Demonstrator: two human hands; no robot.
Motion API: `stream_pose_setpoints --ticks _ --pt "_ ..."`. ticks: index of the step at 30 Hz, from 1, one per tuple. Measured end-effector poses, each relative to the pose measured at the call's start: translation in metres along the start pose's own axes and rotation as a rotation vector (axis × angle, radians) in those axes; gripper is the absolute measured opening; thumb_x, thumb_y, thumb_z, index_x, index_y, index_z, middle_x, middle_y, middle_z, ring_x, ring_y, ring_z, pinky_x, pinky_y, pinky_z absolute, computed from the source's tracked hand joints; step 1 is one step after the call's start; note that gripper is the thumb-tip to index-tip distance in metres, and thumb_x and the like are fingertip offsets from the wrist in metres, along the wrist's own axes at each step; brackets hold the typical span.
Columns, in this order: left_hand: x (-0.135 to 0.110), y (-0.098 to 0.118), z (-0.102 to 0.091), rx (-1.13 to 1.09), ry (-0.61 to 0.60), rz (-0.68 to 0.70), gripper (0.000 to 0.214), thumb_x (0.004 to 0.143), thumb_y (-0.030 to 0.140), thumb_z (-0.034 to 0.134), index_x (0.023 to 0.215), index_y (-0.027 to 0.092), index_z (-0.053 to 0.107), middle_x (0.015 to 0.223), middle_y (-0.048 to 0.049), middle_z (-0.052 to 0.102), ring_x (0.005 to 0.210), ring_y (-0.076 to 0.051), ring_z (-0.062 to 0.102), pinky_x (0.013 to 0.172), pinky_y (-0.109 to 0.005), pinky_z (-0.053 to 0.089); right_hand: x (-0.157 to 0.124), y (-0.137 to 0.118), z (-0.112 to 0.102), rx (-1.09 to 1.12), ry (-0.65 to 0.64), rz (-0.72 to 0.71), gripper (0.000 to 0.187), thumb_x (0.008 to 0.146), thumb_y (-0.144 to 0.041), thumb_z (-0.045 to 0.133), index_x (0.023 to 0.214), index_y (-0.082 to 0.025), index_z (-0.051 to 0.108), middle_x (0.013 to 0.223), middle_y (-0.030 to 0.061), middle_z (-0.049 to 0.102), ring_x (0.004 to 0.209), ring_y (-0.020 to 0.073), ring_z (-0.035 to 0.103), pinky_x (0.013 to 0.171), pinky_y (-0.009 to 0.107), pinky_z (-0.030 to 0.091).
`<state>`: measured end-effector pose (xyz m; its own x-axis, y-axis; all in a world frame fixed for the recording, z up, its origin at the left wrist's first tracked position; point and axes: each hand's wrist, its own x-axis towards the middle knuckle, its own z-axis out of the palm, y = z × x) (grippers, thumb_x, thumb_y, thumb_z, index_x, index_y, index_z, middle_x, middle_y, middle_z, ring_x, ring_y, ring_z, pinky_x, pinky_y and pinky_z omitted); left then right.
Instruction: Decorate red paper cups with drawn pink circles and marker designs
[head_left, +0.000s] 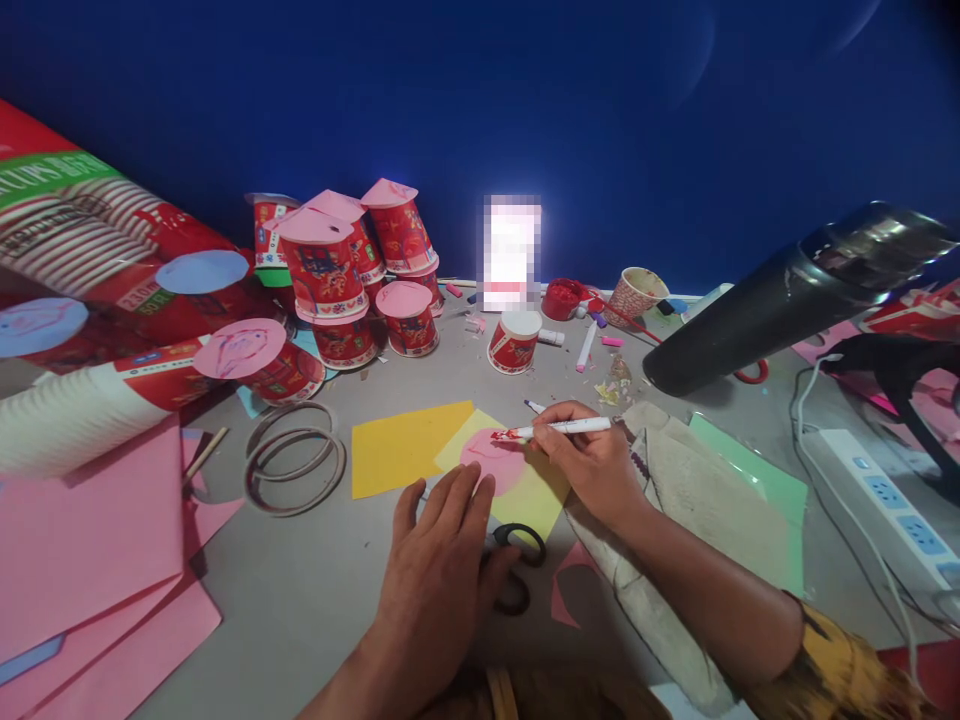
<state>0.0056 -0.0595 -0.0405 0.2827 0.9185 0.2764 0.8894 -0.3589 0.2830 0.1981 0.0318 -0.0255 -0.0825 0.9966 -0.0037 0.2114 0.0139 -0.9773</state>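
In my right hand is a white marker, its red tip at a pink paper circle that bears drawn lines. The circle lies on pale yellow paper, which overlaps a deeper yellow sheet. My left hand lies with fingers stretched out, fingertips at the lower edge of the circle. Black-handled scissors lie beside that hand, their blades partly hidden under it. Close to my right wrist is a crumpled beige cloth.
Red paper cups with pink paper tops stand at the back left. One red cup stands mid-table. Tape rings and pink sheets lie left. A black cylinder, a power strip and cables are on the right.
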Motion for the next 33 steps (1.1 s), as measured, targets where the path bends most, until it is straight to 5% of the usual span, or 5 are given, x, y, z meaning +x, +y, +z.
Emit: stream_pose_setpoints --ticks 14,23,28,33 --pt "0.0 -0.001 -0.001 -0.009 -0.006 0.013 0.038 0.099 0.032 0.061 0.134 0.016 0.064 0.138 -0.0131 0.072 0.125 -0.032 0.065 0.11 -0.052 0.035 -0.004 -0.009 0.003 -0.159 0.011 -0.158 0.014 0.089 -0.034 0.067 0.086 -0.02 0.072 0.067 -0.0018 0.068 0.057 0.013 0.057 0.053 0.022 0.047" --pt "0.0 -0.008 0.004 0.053 0.041 0.067 0.038 0.097 0.03 0.061 0.132 0.016 0.065 0.136 -0.0141 0.074 0.12 -0.032 0.067 0.106 -0.051 0.038 0.014 -0.006 -0.068 -0.668 0.087 -0.582 0.019 0.102 -0.028 0.06 0.114 -0.024 0.074 0.107 0.009 0.081 0.099 0.0257 0.076 0.09 0.037 0.06" --pt "-0.004 -0.014 0.012 0.11 0.075 0.129 0.04 0.098 0.03 0.058 0.136 0.017 0.061 0.138 -0.0157 0.072 0.122 -0.032 0.065 0.106 -0.051 0.037 0.022 0.021 -0.095 -0.994 -0.042 -0.51 0.05 0.097 -0.019 0.054 0.147 -0.023 0.057 0.139 0.0153 0.068 0.129 0.0326 0.064 0.108 0.05 0.055" --pt "-0.007 -0.019 0.019 0.144 0.059 0.1 0.043 0.099 0.03 0.056 0.14 0.018 0.058 0.14 -0.0164 0.07 0.127 -0.033 0.063 0.11 -0.052 0.036 0.032 0.033 -0.099 -1.089 -0.09 -0.441 0.058 0.095 -0.024 0.059 0.153 -0.02 0.051 0.149 0.0183 0.059 0.138 0.0361 0.055 0.115 0.055 0.049"
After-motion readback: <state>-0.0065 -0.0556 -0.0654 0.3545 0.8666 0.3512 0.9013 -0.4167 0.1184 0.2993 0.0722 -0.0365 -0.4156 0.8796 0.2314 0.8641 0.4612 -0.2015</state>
